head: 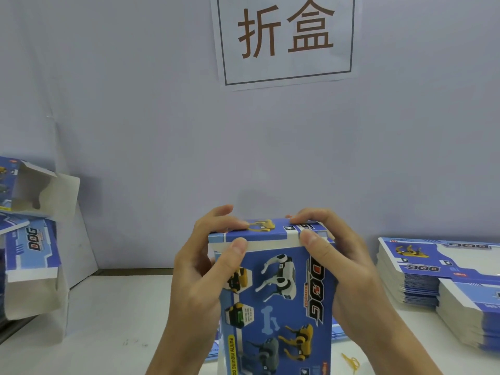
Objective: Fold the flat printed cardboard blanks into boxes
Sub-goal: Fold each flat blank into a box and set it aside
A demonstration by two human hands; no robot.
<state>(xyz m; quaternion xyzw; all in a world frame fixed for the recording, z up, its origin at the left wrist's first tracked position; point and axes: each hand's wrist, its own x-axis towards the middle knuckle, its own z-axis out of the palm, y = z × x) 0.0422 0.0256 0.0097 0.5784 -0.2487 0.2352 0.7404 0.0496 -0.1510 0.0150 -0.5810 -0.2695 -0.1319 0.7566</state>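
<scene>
A blue printed box [278, 301] with robot-dog pictures stands upright in the middle, above the white table [108, 334]. My left hand [200, 272] grips its left side, thumb on the front near the top edge and fingers curled over the top flap. My right hand [332, 261] holds the right side the same way, thumb pressing the top front corner. The top flap [259, 231] lies folded down across the box. A stack of flat printed blanks [433, 272] sits at the right.
Folded boxes with open ends [32, 239] are piled at the left edge. A grey wall with a paper sign [286, 39] rises behind the table. A yellow rubber band [351, 362] lies on the table near the right forearm. Another flat blank [338, 331] shows under the box.
</scene>
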